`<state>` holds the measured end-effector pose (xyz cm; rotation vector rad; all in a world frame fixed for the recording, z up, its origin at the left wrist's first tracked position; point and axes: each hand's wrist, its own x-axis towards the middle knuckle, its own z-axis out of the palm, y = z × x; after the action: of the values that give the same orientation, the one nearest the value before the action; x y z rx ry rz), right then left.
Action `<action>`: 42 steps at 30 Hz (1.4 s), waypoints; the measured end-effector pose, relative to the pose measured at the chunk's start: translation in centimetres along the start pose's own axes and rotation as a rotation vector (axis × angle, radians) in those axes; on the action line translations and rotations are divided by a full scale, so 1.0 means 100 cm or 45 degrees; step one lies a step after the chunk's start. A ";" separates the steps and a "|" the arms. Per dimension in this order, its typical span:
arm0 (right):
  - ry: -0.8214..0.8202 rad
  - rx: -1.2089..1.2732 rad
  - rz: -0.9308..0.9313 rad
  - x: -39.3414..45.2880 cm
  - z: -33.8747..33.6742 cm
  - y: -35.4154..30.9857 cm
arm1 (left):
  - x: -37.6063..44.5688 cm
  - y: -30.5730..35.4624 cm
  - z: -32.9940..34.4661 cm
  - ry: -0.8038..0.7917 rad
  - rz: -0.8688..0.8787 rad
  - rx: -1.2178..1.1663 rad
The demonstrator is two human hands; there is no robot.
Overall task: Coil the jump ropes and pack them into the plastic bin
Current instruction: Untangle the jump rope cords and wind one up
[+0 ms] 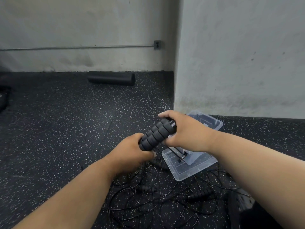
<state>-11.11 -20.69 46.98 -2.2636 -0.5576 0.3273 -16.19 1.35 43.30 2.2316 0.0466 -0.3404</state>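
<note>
In the head view I see two hands. My left hand (132, 150) grips the lower end of two black foam handles (156, 133), its fingers curled round them. My right hand (183, 129) holds the upper end of the same two handles, with the thumb below and the fingers over the top. The handles lie side by side, touching, and their long axis runs from lower left to upper right, with the metal caps toward the right hand. They are held in the air, above the floor (66, 129) and just left of the bin (189, 169).

There is one bin, of clear plastic, standing on the floor under my right hand and wrist. Inside it I see something with a metal end, but I cannot tell exactly what it is.

On the floor below my hands lies a tangle of thin black ropes (156, 195). In it I count at least three more handles; how many ropes there are I cannot tell.

One black roller (111, 78) lies by the far wall (82, 30), its long axis going left to right. One outlet (157, 45) sits on that wall.
</note>
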 end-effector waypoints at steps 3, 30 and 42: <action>-0.091 0.303 0.042 -0.003 -0.004 -0.002 | 0.001 0.000 0.000 0.070 0.010 0.025; -0.595 0.832 0.142 -0.020 0.084 0.004 | -0.011 0.034 -0.019 0.001 0.109 -1.431; -0.283 -0.071 -0.021 -0.002 -0.014 -0.011 | -0.008 -0.008 -0.046 0.074 -0.113 0.055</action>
<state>-10.99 -21.01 48.73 -2.2895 -0.7071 0.5662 -15.99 5.51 45.63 2.2865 0.1714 -0.3276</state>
